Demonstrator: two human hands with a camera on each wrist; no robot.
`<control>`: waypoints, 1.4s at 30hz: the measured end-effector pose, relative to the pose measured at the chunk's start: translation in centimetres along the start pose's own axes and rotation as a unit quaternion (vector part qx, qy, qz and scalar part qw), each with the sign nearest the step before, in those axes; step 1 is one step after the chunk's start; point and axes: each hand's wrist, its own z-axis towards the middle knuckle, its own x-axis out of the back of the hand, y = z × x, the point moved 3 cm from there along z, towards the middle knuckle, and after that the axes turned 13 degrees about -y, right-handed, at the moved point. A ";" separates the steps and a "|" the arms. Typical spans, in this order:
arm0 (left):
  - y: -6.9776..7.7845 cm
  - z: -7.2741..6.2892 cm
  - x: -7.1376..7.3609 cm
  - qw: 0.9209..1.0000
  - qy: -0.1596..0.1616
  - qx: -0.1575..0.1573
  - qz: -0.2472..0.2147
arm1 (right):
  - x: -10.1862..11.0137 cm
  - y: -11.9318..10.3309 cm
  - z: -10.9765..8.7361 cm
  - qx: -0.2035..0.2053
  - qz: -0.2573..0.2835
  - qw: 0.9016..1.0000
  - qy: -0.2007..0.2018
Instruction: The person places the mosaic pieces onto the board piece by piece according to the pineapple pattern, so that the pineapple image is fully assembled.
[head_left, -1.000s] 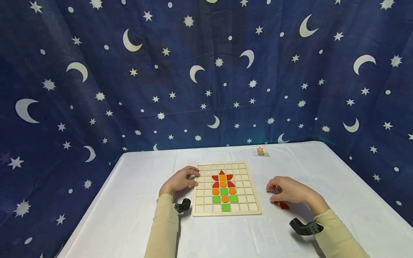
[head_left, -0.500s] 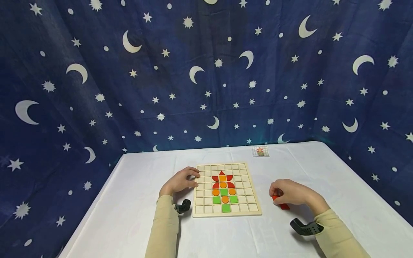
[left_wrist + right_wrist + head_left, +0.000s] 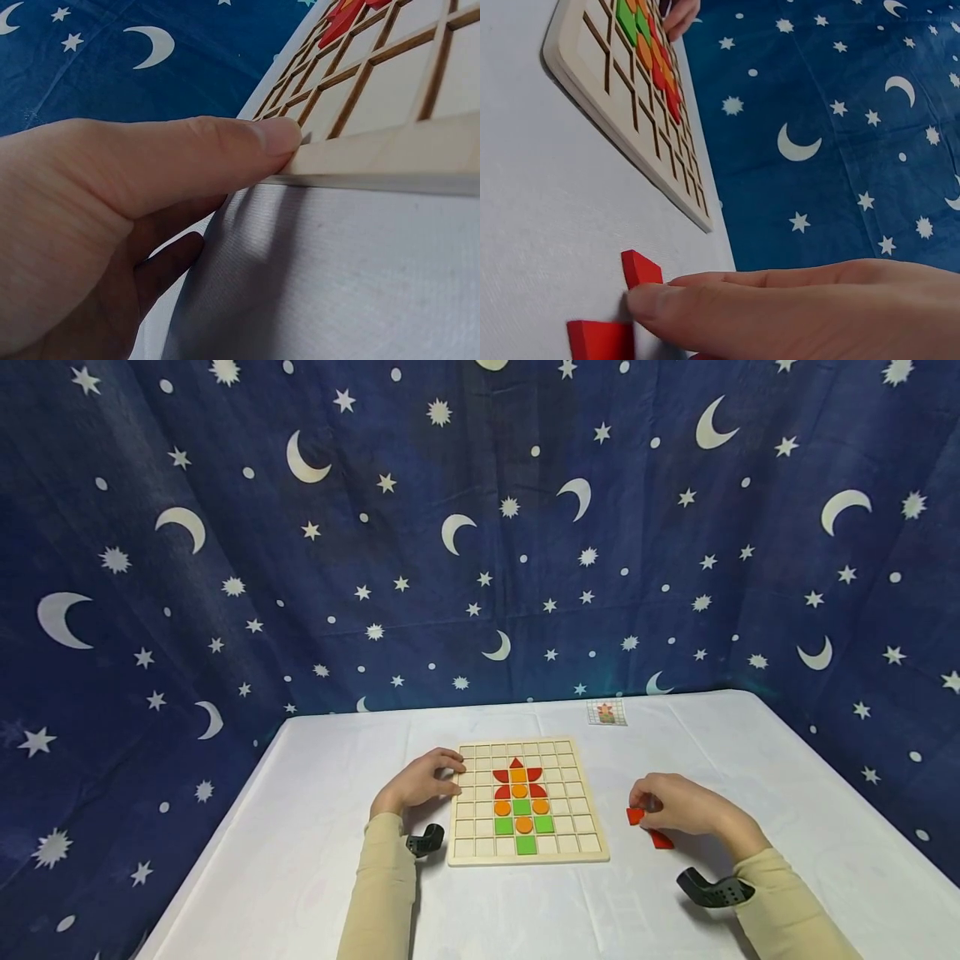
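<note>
A wooden grid board (image 3: 570, 857) lies on the white table, with red, orange and green tiles set in a figure on it. My left hand (image 3: 420, 778) rests at the board's left edge; in the left wrist view its thumb (image 3: 217, 150) touches the rim. Right of the board, my right hand (image 3: 678, 803) pinches a small red tile (image 3: 635, 816) between thumb and fingers. That red tile (image 3: 641, 268) shows partly behind the thumb in the right wrist view. Just below the hand, another red tile (image 3: 661, 839) lies on the cloth, partly covered.
A small pattern card (image 3: 606, 712) lies near the table's back edge, printed with a similar figure on a grid. A dark blue curtain (image 3: 420, 568) with moons and stars hangs behind the white tablecloth (image 3: 330, 760). Each wrist wears a black device (image 3: 712, 889).
My right hand moved slightly nearer and closed its fingers on a red tile, which now shows apart from the other red tile. My left hand stays at the board's edge.
</note>
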 end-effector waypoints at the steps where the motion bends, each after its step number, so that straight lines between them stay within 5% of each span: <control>1: 0.0 0.0 0.0 1.000 -0.001 0.001 -0.002 | 0.0 0.0 0.0 0.007 -0.001 1.000 -0.001; 16: -0.1 0.2 0.0 1.000 0.001 0.013 -0.024 | -0.5 -0.3 0.6 0.022 0.014 1.000 -0.009; 29: -0.2 0.1 -0.1 1.000 -0.001 0.017 -0.021 | -1.0 -0.8 1.4 0.006 -0.013 0.998 0.054; 42: -0.2 0.1 -0.1 1.000 -0.006 0.012 -0.019 | -1.1 -1.0 1.3 -0.007 -0.043 0.997 0.064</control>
